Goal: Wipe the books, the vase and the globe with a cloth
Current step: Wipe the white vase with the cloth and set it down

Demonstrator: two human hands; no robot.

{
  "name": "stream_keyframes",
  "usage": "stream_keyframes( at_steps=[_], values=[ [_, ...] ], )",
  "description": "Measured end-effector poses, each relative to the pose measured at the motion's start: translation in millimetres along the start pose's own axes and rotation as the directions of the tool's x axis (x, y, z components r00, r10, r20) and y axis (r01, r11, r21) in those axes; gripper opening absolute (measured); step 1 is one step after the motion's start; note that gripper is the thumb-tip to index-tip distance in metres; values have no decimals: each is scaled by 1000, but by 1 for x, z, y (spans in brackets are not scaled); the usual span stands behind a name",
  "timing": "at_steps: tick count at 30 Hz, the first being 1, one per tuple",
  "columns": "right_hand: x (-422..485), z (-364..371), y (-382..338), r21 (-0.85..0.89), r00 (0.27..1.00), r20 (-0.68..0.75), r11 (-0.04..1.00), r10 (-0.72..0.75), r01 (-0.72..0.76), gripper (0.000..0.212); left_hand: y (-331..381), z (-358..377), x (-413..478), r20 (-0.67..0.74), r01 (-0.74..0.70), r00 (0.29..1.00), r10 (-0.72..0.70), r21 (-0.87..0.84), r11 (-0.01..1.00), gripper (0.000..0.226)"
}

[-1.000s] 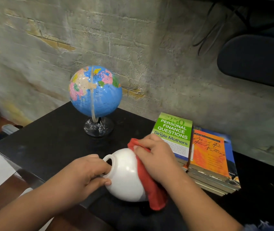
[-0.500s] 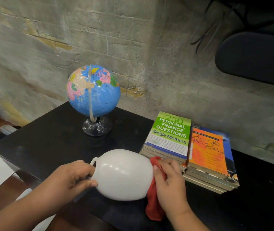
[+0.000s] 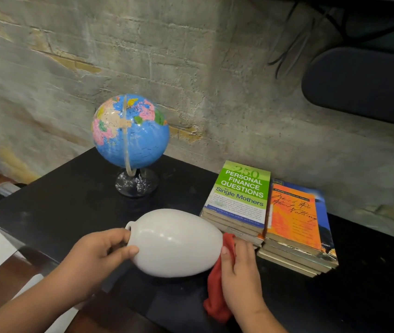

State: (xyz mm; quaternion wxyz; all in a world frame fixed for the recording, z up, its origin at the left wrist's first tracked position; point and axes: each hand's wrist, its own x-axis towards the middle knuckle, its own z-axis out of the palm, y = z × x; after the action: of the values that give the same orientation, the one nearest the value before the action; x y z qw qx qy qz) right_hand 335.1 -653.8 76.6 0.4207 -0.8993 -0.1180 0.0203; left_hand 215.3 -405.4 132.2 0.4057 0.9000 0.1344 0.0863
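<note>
Black surface (image 3: 54, 207) set against a rough, pale brick wall (image 3: 191, 68).

White vase (image 3: 174, 241) at the front of the surface, tipped onto its side, mouth to the left, rounded base to the right. Whether its underside touches the surface or is held just above it, cannot tell (a shadow lies beneath it).

Left hand (image 3: 97, 258) grips the vase at its neck: fingers curled round the rim end, thumb lying on the near side of the body.

Right hand (image 3: 241, 277) holds a red cloth (image 3: 217, 299) and presses it against the base end of the vase. Fingers closed over the bunched cloth, thumb tip touching the vase wall. A loose tail of cloth hangs below the hand toward the near edge.

Globe (image 3: 131, 131) upright on its dark round stand (image 3: 137, 185), behind the vase and to the left, near the wall, well apart from both hands.

Books (image 3: 284, 253) in two low stacks side by side, right of the vase, just behind the right hand. A green book (image 3: 241, 188) tops the left stack and an orange book (image 3: 292, 212) the right one (a blue cover shows under the orange).

Dark padded shape (image 3: 364, 85) at the upper right, with thin cables beside it.
</note>
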Motion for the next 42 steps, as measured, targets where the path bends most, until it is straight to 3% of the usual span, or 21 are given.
stream_keyframes(
  at_steps=[3,5,8,11,13,15,18,20,23,26,30,36,40,42],
  values=[
    [-6,7,-6,28,999,29,999,14,-15,37,6,7,1,-29,104,994,-109,-139,985,16],
    [-10,9,-9,36,999,49,999,-14,12,38,7,9,-1,-15,224,972,-236,-251,942,28],
    [-16,10,-12,-37,980,104,984,-169,174,32,12,6,-3,11,363,918,-397,-429,827,51],
    [-18,11,-20,-59,921,196,933,-337,354,33,11,8,-3,-20,363,895,-445,-548,754,58],
    [-15,10,-23,-42,877,245,899,-414,437,39,12,8,0,-22,349,890,-455,-608,713,44],
    [-9,6,-25,-7,888,230,911,-399,411,36,17,4,7,-64,325,888,-456,-616,718,28],
    [-1,-2,-18,23,935,172,950,-310,311,24,30,-13,21,-166,238,911,-377,-534,811,25],
    [3,-7,-13,18,955,142,965,-262,262,23,37,-24,33,-216,234,927,-305,-300,925,29],
    [7,-14,-9,16,970,113,977,-213,213,23,52,-29,52,-285,184,943,-173,14,983,20],
    [9,-20,-7,6,978,103,984,-180,180,23,73,-28,69,-267,72,964,12,303,950,17],
    [10,-26,-4,-5,988,85,991,-131,132,26,90,-22,88,-85,-98,981,174,559,823,26],
    [5,-29,-5,65,997,65,997,-48,44,28,94,-19,99,0,-189,974,229,565,803,30],
    [4,-31,-13,133,994,111,991,19,-34,44,72,-24,81,-155,-249,942,298,277,928,41],
    [5,-30,-18,143,991,134,989,12,-31,51,50,-23,71,-259,-200,941,219,97,975,60]
  ],
)
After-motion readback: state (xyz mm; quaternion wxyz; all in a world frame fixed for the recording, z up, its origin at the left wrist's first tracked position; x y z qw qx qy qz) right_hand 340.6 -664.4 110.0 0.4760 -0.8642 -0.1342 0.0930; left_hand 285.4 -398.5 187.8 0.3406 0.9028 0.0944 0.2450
